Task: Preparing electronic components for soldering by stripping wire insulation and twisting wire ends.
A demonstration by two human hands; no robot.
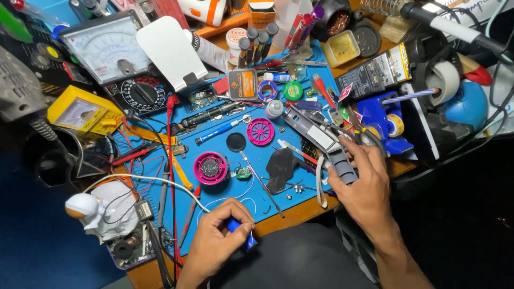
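My left hand is at the near edge of the blue work mat, closed around a small blue object that pokes out between thumb and fingers. My right hand rests at the mat's right side, fingers wrapped on a long grey plastic housing with a ribbed grip section. A pink round speaker part with a small green circuit board lies between my hands. A pink grille disc, a black round disc and a black plastic piece lie nearby.
An analog multimeter and a white phone stand sit at the back left. Red and black probe leads, screwdrivers, tape rolls and a soldering iron crowd the bench. A white astronaut figure stands at the front left.
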